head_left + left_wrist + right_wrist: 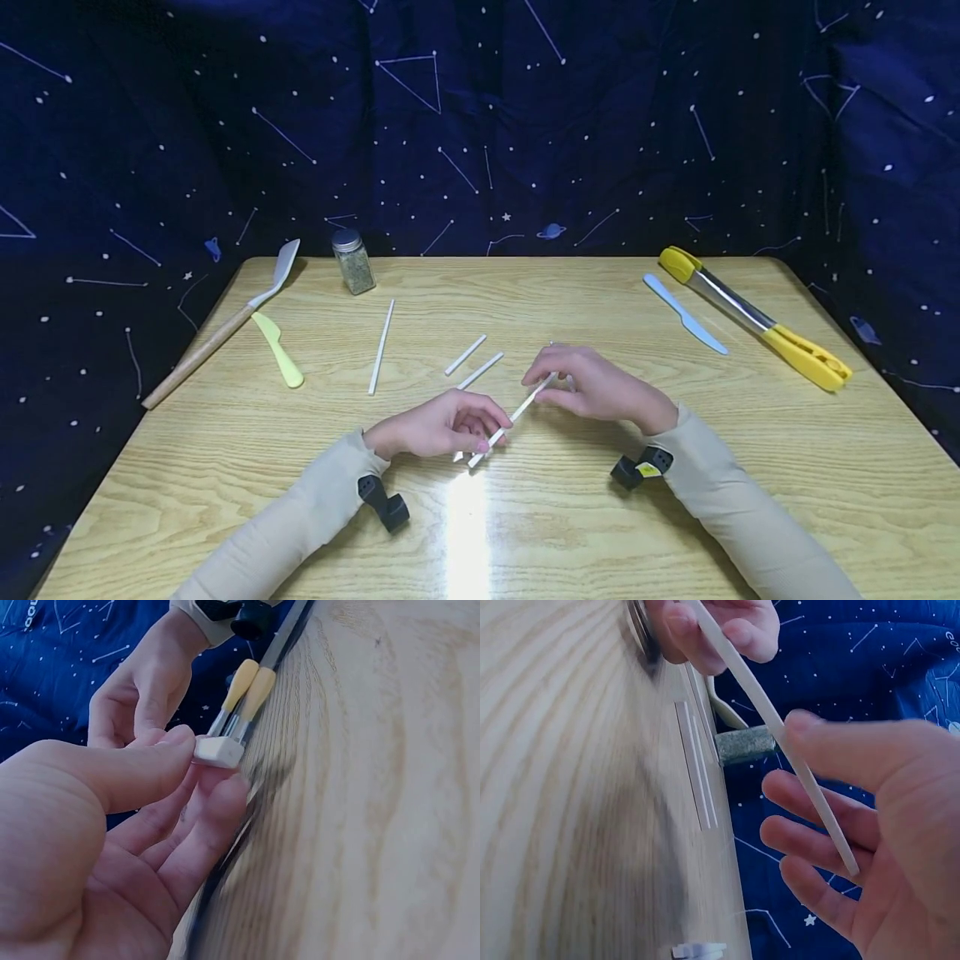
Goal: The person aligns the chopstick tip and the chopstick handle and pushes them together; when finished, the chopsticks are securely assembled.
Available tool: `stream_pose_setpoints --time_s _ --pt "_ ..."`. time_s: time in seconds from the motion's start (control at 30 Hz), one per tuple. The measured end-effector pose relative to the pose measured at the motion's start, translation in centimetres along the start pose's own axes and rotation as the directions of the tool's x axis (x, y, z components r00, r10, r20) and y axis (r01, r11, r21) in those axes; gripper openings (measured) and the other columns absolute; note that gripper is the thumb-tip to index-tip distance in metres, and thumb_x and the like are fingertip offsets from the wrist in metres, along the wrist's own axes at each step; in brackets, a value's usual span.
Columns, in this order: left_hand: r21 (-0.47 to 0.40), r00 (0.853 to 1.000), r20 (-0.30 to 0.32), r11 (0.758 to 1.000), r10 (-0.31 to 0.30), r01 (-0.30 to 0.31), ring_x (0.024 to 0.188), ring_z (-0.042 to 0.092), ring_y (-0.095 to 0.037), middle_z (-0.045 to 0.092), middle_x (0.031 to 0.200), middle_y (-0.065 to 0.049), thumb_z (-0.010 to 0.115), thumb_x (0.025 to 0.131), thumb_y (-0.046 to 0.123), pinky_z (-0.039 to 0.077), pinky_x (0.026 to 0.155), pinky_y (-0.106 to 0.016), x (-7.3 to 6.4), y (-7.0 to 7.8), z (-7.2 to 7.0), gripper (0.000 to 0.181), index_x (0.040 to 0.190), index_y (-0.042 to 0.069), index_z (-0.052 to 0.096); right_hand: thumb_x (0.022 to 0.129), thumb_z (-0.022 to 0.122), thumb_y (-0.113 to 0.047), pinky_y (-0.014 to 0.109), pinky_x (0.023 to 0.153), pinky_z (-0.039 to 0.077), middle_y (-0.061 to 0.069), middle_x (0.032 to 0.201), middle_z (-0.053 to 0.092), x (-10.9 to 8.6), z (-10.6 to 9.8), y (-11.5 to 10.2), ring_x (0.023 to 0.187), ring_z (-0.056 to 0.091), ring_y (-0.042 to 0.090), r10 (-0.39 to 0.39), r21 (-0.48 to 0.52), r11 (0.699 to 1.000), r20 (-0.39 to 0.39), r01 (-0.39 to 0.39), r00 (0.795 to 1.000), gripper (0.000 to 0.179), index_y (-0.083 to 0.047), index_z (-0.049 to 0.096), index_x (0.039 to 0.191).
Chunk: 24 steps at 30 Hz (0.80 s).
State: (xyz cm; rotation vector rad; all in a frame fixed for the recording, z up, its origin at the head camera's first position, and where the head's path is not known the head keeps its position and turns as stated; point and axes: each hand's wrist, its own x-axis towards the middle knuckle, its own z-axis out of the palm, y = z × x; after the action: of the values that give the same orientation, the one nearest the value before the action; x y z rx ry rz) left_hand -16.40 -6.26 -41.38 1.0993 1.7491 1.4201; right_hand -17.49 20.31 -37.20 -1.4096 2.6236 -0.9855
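A slim white stick (522, 407) slants between both hands, raised over the table. My left hand (447, 423) pinches its near end between thumb and fingertips; the squared white end shows close up in the left wrist view. Toward the far end, my right hand (596, 385) holds the stick with the thumb (832, 742) on one side and fingers on the other. In the right wrist view its tip reaches the palm. Another white stick (481, 371) lies just beyond the left hand, partly hidden by it, and a short white stick (465, 355) lies farther back.
A longer white stick (381, 346) lies to the left. A jar of dried herbs (354, 262) stands behind it. Left of these are a wooden-handled spatula (217, 337) and a pale yellow knife (279, 352). A blue knife (685, 313) and yellow tongs (753, 317) lie at right.
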Motion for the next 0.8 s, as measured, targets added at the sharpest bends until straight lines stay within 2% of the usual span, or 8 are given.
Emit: stream_pose_setpoints --time_s 0.23,0.3,0.4,0.47,0.53,0.6,0.67,0.8 --pt "0.027 1.0 -0.014 1.0 -0.012 0.013 0.087 0.063 -0.013 0.066 0.107 -0.026 0.061 0.089 -0.006 0.05 0.069 -0.022 0.0 -0.1 -0.1 0.033 0.12 -0.008 0.055 0.084 0.073 -0.01 0.036 0.072 0.053 0.015 0.112 0.065 -0.3 -0.3 0.5 0.091 0.063 0.024 0.065 -0.032 0.997 -0.064 -0.067 0.996 0.042 0.0 0.058 0.122" --pt "0.045 1.0 -0.022 0.999 -0.012 0.013 0.085 0.062 -0.009 0.066 0.107 -0.025 0.061 0.088 -0.006 0.05 0.068 -0.021 0.1 0.0 -0.2 0.033 0.12 -0.007 0.055 0.085 0.073 -0.011 0.035 0.073 0.053 0.018 0.119 0.061 -0.3 -0.5 0.6 0.093 0.061 0.023 0.108 -0.002 0.994 -0.075 -0.109 0.991 0.061 0.0 0.043 0.137" --pt "0.069 0.999 -0.046 0.997 -0.018 0.021 0.082 0.06 -0.007 0.065 0.106 -0.023 0.062 0.088 -0.005 0.05 0.068 -0.022 0.1 -0.2 -0.3 0.033 0.12 -0.006 0.056 0.086 0.071 -0.008 0.035 0.073 0.053 0.023 0.127 0.053 -0.5 -0.8 0.9 0.093 0.059 0.024 0.166 0.091 0.983 -0.1 -0.158 0.981 0.089 -0.006 0.01 0.151" --pt "0.078 0.998 -0.064 0.997 -0.024 0.029 0.08 0.06 -0.008 0.064 0.106 -0.022 0.062 0.088 -0.005 0.051 0.068 -0.023 0.1 -0.2 -0.4 0.033 0.12 -0.005 0.056 0.089 0.067 -0.006 0.034 0.074 0.052 0.025 0.131 0.049 -0.7 -0.9 1.3 0.093 0.059 0.024 0.205 0.162 0.969 -0.11 -0.186 0.972 0.098 -0.011 -0.009 0.152" --pt "0.082 0.996 -0.082 0.996 -0.029 0.036 0.079 0.06 -0.01 0.063 0.107 -0.022 0.063 0.087 -0.006 0.052 0.068 -0.023 0.0 -0.2 -0.5 0.033 0.12 -0.004 0.057 0.092 0.061 -0.006 0.033 0.076 0.05 0.026 0.13 0.049 -0.9 -1.1 1.8 0.092 0.06 0.023 0.25 0.222 0.949 -0.106 -0.222 0.962 0.097 -0.014 -0.015 0.151" --pt "0.084 0.995 -0.098 0.996 -0.033 0.041 0.078 0.06 -0.011 0.063 0.107 -0.022 0.063 0.087 -0.007 0.053 0.067 -0.024 -0.1 -0.2 -0.7 0.032 0.118 -0.004 0.057 0.094 0.057 -0.008 0.031 0.077 0.048 0.025 0.126 0.052 -1.1 -1.2 2.4 0.091 0.06 0.021 0.3 0.259 0.928 -0.087 -0.269 0.95 0.091 -0.014 -0.014 0.151" --pt "0.094 0.993 -0.117 0.995 -0.033 0.044 0.076 0.06 -0.011 0.063 0.108 -0.022 0.064 0.085 -0.009 0.054 0.067 -0.025 -0.3 -0.3 -0.8 0.033 0.117 -0.004 0.057 0.095 0.054 -0.009 0.029 0.078 0.048 0.023 0.12 0.057 -1.3 -1.2 2.9 0.089 0.059 0.019 0.332 0.264 0.915 -0.068 -0.304 0.941 0.082 -0.01 -0.005 0.152" --pt "0.109 0.987 -0.156 0.993 -0.034 0.051 0.07 0.059 -0.01 0.061 0.107 -0.022 0.065 0.083 -0.01 0.055 0.063 -0.028 -0.6 -0.4 -1.3 0.035 0.117 -0.004 0.057 0.095 0.058 -0.01 0.025 0.07 0.048 0.012 0.099 0.064 -1.6 -1.3 3.5 0.077 0.057 0.013 0.329 0.201 0.927 -0.032 -0.316 0.944 0.054 -0.001 0.033 0.143"
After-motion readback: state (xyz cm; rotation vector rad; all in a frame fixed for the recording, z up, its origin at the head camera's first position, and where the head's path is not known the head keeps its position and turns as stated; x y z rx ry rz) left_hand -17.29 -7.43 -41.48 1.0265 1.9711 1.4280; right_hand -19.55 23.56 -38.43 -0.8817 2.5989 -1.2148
